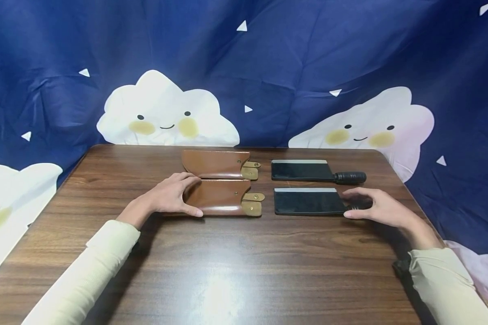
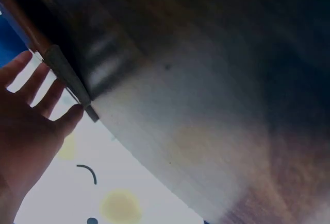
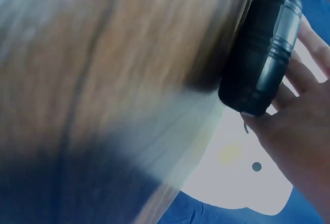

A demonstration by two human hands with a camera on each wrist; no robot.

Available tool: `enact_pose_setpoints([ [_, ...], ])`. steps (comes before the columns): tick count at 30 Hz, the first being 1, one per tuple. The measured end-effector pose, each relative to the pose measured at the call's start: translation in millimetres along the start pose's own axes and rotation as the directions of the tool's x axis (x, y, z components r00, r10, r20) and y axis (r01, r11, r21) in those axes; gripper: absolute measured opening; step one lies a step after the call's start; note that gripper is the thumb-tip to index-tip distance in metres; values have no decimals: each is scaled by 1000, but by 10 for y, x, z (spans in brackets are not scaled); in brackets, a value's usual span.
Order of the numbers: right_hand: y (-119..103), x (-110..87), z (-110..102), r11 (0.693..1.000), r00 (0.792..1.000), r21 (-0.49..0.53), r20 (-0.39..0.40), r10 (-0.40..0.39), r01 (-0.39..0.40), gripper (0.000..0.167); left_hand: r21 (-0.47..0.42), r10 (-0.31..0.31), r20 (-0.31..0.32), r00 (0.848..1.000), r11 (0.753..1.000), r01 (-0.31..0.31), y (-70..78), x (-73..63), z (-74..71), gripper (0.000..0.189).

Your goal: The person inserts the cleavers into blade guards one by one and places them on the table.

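Two brown leather blade sheaths with snap straps lie one behind the other. My left hand (image 1: 168, 194) spans the left end of the nearer sheath (image 1: 217, 198), thumb along its near edge and fingers at its far edge. Behind it is the far sheath (image 1: 211, 163). To the right lie two cleavers with black blades, pale edges facing away. Around the black handle (image 3: 263, 49) of the nearer cleaver (image 1: 307, 201), my right hand (image 1: 386, 207) stands with thumb and fingers apart. The far cleaver (image 1: 302, 170) has its ridged handle pointing right.
Everything lies on a brown wood-grain table (image 1: 227, 266) with rounded far corners. Directly behind its far edge hangs a dark blue curtain (image 1: 268, 58) printed with white clouds and triangles.
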State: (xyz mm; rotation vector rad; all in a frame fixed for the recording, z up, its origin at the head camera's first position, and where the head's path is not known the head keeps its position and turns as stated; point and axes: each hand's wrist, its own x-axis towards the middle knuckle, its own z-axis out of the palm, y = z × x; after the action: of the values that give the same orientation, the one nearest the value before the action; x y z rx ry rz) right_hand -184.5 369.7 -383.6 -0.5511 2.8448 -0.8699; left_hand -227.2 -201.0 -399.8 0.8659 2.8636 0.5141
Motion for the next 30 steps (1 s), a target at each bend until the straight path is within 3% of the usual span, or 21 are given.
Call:
enact_pose_setpoints([
  [9,85,-22,-17,999,998,-25,49,41,-39,40,108,27,20,999,994,-29,3,-15,29,122],
  [17,113,-7,-62,999,995,-15,89,33,-32,33,128,5,61,998,992,-12,4,-16,14,124],
  [30,157,-2,-58,994,991,19,73,109,-111,32,129,1,73,997,992,-11,18,-6,18,117],
])
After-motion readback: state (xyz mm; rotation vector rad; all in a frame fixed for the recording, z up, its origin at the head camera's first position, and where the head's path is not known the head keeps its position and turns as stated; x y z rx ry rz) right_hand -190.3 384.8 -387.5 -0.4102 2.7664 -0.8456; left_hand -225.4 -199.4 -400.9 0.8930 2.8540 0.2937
